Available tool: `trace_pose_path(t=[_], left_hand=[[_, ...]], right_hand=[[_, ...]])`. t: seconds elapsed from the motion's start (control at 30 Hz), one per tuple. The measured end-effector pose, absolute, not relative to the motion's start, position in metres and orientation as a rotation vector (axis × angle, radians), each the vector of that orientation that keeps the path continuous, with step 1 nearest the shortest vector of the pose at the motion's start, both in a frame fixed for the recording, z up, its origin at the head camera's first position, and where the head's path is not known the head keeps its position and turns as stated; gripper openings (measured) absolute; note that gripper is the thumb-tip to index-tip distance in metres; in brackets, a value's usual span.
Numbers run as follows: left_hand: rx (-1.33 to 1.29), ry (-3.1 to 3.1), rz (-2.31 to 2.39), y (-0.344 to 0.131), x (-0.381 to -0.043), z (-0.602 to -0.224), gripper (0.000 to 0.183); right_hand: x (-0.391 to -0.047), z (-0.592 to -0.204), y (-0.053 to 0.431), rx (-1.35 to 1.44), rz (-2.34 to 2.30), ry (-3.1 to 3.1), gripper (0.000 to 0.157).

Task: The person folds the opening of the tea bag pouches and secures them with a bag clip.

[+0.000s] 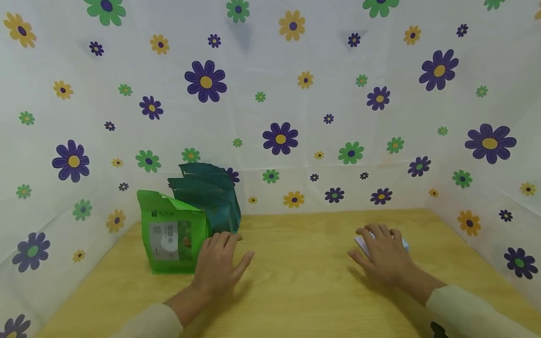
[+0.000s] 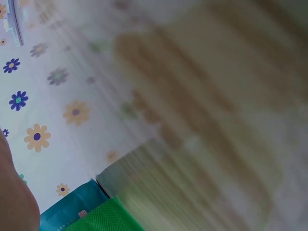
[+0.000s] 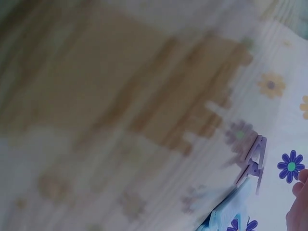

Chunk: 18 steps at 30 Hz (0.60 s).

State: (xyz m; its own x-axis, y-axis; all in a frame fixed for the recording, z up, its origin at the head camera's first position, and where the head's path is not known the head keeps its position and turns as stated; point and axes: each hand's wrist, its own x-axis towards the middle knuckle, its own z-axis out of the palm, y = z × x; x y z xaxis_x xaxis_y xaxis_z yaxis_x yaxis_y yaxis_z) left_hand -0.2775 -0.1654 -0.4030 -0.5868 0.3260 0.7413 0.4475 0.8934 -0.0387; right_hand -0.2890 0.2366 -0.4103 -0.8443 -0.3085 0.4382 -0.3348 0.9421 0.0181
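Note:
My left hand (image 1: 216,264) hovers over the table beside a bright green tea bag (image 1: 150,244), its fingers relaxed and thumb spread. Behind that bag stand dark teal bags (image 1: 209,195). On the right, my right hand (image 1: 383,254) is held over a small pale purple and light blue item, fingers loosely bent and thumb apart. The right wrist view shows it as a purple clip-like piece (image 3: 255,162) beside a light blue packet (image 3: 233,204). The fingertips (image 3: 301,183) there are apart from the purple piece. Most of the item is hidden under the hand in the head view.
A light wood table (image 1: 296,281) spans the front. White cloth with printed flowers (image 1: 270,56) hangs behind it and along both sides. The bags stand at the table's left part, the small item at its right.

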Motion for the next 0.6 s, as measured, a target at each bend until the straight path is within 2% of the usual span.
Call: trace_pose_path(t=[0.23, 0.6], left_hand=[[-0.563, -2.182, -0.279, -0.171, -0.277, -0.401, 0.037], [-0.495, -2.185, -0.258, -0.193, -0.273, -0.399, 0.036]], right_hand=[[-0.288, -0.408, 0.235, 0.484, 0.047, -2.617, 0.058], [-0.29, -0.412, 0.223, 0.489, 0.134, -2.618, 0.052]])
